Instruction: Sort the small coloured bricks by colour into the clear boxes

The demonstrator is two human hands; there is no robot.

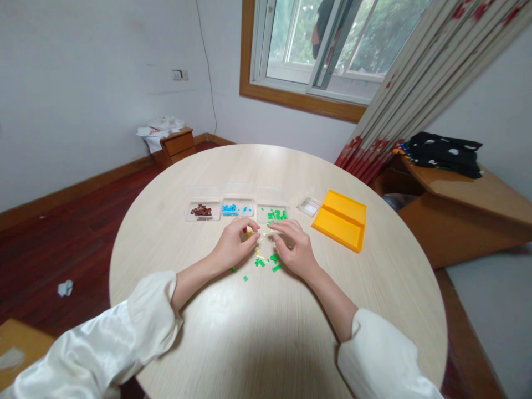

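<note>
Both hands are held close together, but apart, over the tabletop [282, 338]; by the left hand [233, 244], thumb and forefinger are curled towards each other with a small gap left; by the right hand [296, 248], fingers and thumb are bent in a looser curve; whether a small piece is pinched in either grip cannot be told at this size; loose green pieces [276, 267] are scattered below and between the hands, with yellow pieces [258, 254] mixed in near the left fingertips; just beyond, brown pieces [201, 210], blue pieces [230, 210] and more green pieces are held in three clear containers [265, 215], lined up left to right; a small clear tray [308, 206] is placed right of them, beside a yellow two-part case [343, 228], laid flat.
</note>
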